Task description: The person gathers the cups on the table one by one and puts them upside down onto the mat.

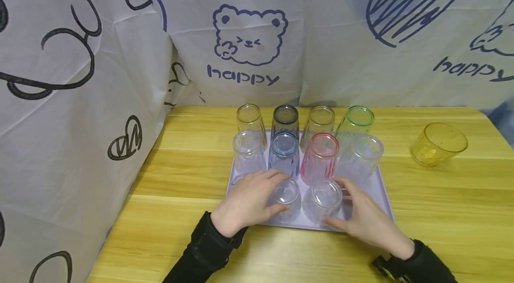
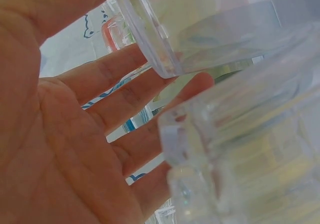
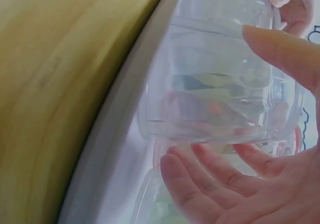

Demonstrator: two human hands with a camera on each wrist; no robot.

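Observation:
On a pale lilac tray (image 1: 381, 198), two short clear glasses stand side by side in the front row, narrow ends up. My right hand (image 1: 367, 214) holds the right-hand one, a clear glass (image 1: 326, 196), thumb in front and fingers behind. Around the other clear glass (image 1: 287, 196) lies my left hand (image 1: 250, 200), its fingers stretched out past the glass in the left wrist view. Another clear glass (image 2: 260, 149) stands below those fingers there, mostly hidden by the hand in the head view. Behind the hands are a blue glass (image 1: 284, 153) and a pink glass (image 1: 321, 158).
More tall glasses fill the tray's rear, among them a dark glass (image 1: 285, 120) and a green-rimmed glass (image 1: 357, 120). A yellow glass (image 1: 437, 144) sits on the wooden table (image 1: 441, 202) right of the tray. A printed cloth (image 1: 249, 37) hangs behind.

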